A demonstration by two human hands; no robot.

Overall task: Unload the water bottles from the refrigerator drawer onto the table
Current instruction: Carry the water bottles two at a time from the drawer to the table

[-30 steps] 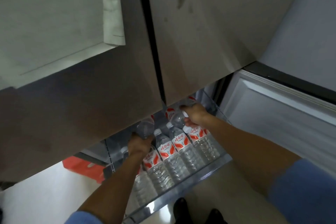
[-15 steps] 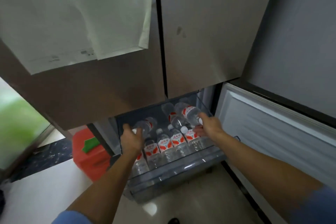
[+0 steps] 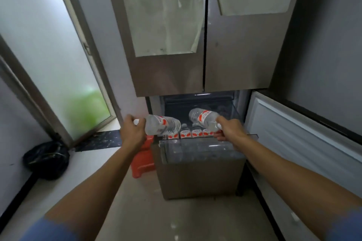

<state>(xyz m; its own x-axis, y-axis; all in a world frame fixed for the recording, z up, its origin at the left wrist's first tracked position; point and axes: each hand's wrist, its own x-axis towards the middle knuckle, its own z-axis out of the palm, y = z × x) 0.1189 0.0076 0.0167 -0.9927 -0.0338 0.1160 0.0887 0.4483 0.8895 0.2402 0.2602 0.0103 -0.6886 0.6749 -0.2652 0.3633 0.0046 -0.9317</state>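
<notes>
Two bottles (image 3: pixel 163 127) in the hands (image 3: pixel 132 133).

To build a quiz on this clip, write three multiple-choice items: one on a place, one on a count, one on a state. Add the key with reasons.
1. Where is the red stool?
A. Inside the fridge
B. On the floor, left of the refrigerator drawer
C. On top of the fridge

2. How many bottles are lifted in the hands?
A. None
B. One
C. Two

3. The refrigerator drawer is:
A. Shut
B. Pulled open, bottles inside
C. Pulled open, empty

Key:
1 B, since it stands on the floor beside the drawer's left side.
2 C, since the left hand grips the left bottle and the right hand grips the right bottle.
3 B, since the remaining bottles show above its clear front wall.
</notes>
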